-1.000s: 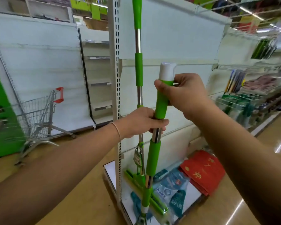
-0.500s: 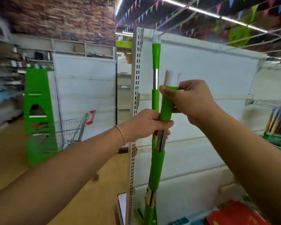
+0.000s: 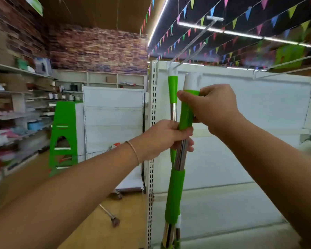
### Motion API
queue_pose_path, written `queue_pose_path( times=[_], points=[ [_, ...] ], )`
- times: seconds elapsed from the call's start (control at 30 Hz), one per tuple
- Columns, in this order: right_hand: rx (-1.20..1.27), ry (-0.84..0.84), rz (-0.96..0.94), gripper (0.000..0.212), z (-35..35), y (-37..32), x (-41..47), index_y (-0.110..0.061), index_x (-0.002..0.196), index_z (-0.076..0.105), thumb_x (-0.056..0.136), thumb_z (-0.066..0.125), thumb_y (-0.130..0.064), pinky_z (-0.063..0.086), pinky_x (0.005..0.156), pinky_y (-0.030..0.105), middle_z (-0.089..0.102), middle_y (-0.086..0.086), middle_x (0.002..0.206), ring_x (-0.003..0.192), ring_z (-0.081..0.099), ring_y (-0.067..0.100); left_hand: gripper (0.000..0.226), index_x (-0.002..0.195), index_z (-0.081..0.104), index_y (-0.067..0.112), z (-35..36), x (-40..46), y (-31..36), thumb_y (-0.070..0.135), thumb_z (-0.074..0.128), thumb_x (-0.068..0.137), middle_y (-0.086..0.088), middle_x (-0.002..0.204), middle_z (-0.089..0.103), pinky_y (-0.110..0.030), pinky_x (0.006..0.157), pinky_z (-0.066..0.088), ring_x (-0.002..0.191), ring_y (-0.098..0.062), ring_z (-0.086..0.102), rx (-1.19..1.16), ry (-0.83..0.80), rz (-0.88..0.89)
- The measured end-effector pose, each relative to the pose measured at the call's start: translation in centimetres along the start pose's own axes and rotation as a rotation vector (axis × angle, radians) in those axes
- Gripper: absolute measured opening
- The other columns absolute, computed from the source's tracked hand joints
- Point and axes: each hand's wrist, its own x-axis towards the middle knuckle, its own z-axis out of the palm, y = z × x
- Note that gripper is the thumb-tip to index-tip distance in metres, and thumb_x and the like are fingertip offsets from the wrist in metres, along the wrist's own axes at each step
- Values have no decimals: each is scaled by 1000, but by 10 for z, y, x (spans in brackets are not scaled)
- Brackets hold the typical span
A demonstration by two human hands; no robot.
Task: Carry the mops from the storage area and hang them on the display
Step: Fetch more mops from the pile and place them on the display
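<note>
I hold a green and steel mop handle (image 3: 174,191) upright in front of a white display panel (image 3: 241,141). My left hand (image 3: 162,139) grips its steel section at mid-height. My right hand (image 3: 212,108) grips the green sleeve just below its white cap (image 3: 191,80). A second green mop (image 3: 172,90) hangs behind it from a long metal hook (image 3: 192,44) at the panel's top. The mop heads are out of view below.
A perforated white upright (image 3: 152,141) edges the display. Left of it stand a white panel (image 3: 113,141), a shopping cart's wheels (image 3: 115,221), a green stand (image 3: 65,137) and stocked shelves (image 3: 13,114). More hooks (image 3: 285,65) jut out at the right.
My view has tilted up from the floor and mop heads to the top of the display and its hook. Both hands keep the same hold on the mop handle.
</note>
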Motion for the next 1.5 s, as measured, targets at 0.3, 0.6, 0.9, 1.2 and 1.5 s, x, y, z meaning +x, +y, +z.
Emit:
queue_pose_path(
  times=[0.3, 0.6, 0.9, 1.2, 1.5],
  points=[
    [-188, 120, -137, 51, -9, -28, 26, -4, 77, 73, 72, 82, -54, 62, 63, 49, 73, 12, 73, 66, 74, 25, 17, 101, 54, -3, -10, 23, 25, 12, 48, 99, -14, 79, 62, -45, 80, 57, 75, -33, 64, -79, -109, 157],
    [-190, 211, -190, 48, -22, -29, 44, -9, 69, 68, 67, 85, -54, 63, 61, 48, 73, 8, 71, 65, 75, 23, 16, 102, 54, 1, -14, 46, 43, 14, 45, 100, -12, 81, 64, -45, 84, 56, 79, -32, 67, -5, -207, 183],
    [-74, 194, -277, 51, -29, -22, 72, -7, 66, 66, 65, 86, -54, 61, 63, 52, 72, 12, 71, 69, 75, 28, 17, 101, 54, 2, -14, 63, 60, 13, 42, 101, -12, 82, 61, -45, 85, 55, 79, -32, 65, 32, -195, 190],
    [-50, 176, -330, 61, -21, -13, 90, 5, 68, 65, 65, 87, -52, 59, 59, 54, 71, 20, 69, 66, 72, 34, 27, 103, 53, -1, -18, 79, 56, 22, 48, 90, -15, 82, 61, -36, 72, 56, 75, -31, 67, -12, -195, 163],
    [-75, 117, -256, 66, 2, 12, 105, 7, 75, 67, 63, 86, -55, 58, 57, 54, 71, 20, 72, 68, 72, 34, 21, 103, 53, -1, -25, 91, 31, 15, 39, 99, -13, 80, 63, -41, 79, 57, 74, -30, 68, -67, -137, 87]
  ],
)
